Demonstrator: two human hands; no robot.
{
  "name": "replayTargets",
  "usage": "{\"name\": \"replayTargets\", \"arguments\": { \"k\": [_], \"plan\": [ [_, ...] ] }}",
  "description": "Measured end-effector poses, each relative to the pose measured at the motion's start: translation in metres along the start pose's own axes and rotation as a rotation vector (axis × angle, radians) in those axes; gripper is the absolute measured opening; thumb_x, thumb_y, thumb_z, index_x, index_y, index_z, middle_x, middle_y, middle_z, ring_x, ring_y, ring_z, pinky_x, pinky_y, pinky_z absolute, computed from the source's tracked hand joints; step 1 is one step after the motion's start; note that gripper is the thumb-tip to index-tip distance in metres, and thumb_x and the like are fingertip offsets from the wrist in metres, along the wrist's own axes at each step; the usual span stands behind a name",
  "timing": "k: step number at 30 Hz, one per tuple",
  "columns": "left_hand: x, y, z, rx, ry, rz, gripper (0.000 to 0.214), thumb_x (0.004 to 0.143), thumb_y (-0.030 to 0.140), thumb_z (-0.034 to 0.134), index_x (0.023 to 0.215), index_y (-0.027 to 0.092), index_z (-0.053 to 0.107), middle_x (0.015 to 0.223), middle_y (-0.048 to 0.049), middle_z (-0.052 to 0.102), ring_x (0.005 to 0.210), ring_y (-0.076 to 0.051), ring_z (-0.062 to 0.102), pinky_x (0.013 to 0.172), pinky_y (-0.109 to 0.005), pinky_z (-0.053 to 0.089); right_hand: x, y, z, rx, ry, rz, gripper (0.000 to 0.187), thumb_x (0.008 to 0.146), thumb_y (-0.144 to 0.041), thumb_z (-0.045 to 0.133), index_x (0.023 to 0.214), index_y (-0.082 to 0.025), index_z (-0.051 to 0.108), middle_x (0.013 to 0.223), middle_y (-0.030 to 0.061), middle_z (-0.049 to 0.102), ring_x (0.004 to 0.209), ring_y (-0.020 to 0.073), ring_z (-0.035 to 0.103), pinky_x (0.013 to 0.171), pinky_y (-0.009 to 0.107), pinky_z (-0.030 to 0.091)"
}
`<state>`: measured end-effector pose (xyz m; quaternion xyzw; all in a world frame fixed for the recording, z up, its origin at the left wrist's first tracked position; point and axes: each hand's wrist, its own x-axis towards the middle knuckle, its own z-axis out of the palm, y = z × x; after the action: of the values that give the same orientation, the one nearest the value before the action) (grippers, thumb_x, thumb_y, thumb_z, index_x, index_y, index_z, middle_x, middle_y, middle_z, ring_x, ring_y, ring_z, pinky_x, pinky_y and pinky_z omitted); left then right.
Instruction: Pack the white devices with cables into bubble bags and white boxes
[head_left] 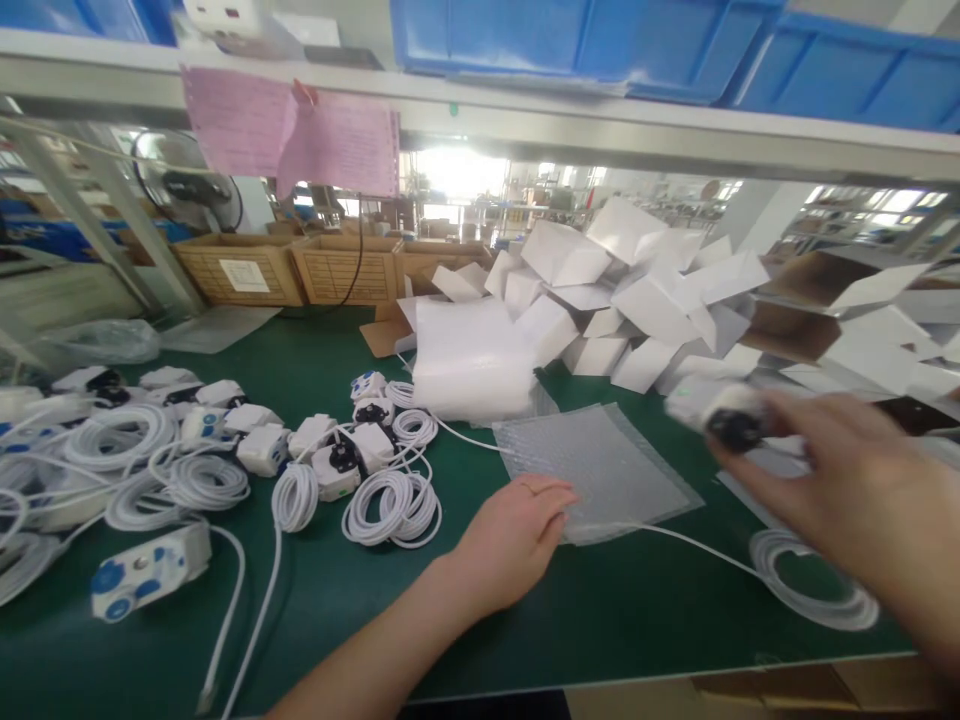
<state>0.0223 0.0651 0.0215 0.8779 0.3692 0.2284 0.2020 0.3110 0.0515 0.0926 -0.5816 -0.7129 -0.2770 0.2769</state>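
My left hand (521, 530) lies at the left corner of a clear bubble-wrap bag (615, 470), fingers closed together on its edge; the fingertips are partly hidden. A white cable (697, 545) runs from the bag's near edge to a coil (814, 585) on the right. Raised above the table, my right hand (840, 470) grips a white plug adapter (724, 410) with a round black face, blurred by motion. Left of the bag sit several white socket units (337, 465) with coiled cables (390, 505). One unit with blue covers (150, 575) lies nearer to me.
A stack of white sheets (472, 360) lies behind the bag. Folded white boxes (652, 290) are heaped at the back right. Cardboard cartons (345, 270) line the back left. An overhead shelf (480, 100) carries blue bins (517, 40); pink papers (337, 140) hang from it.
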Motion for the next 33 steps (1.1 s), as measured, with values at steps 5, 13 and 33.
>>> {"name": "replayTargets", "arguments": {
  "k": [5,13,33],
  "plan": [
    [0.026,-0.015,0.02,0.152,-0.13,-0.073,0.015,0.097,0.013,0.059,0.095,0.016,0.074,0.102,-0.009,0.071,0.102,-0.025,0.064,0.093,-0.035,0.053,-0.031,-0.066,0.037,0.488,-0.389,-0.099,0.027,0.082,-0.029,0.066,0.107,-0.02,0.068,0.119,0.0112,0.066,0.095,0.0256,0.07,0.075,0.033,0.058],
    [-0.018,-0.041,-0.03,0.381,-0.17,-0.256,0.017,0.086,0.001,0.057,0.084,0.014,0.067,0.098,-0.0121,0.064,0.1,-0.031,0.059,0.086,-0.044,0.051,-0.067,-0.097,0.042,1.058,-0.769,0.035,0.049,0.069,-0.008,0.058,0.115,-0.022,0.066,0.1,0.0029,0.071,0.078,0.0171,0.065,0.07,0.025,0.053],
    [0.045,0.002,0.051,0.133,-0.165,-0.267,0.012,0.092,0.013,0.056,0.093,0.016,0.068,0.101,-0.01,0.07,0.094,-0.026,0.068,0.083,-0.034,0.054,-0.071,-0.033,0.048,0.828,-0.103,0.416,0.035,0.083,-0.042,0.075,0.112,-0.023,0.073,0.099,0.0066,0.065,0.078,0.0197,0.068,0.068,0.028,0.063]
  ]
}}
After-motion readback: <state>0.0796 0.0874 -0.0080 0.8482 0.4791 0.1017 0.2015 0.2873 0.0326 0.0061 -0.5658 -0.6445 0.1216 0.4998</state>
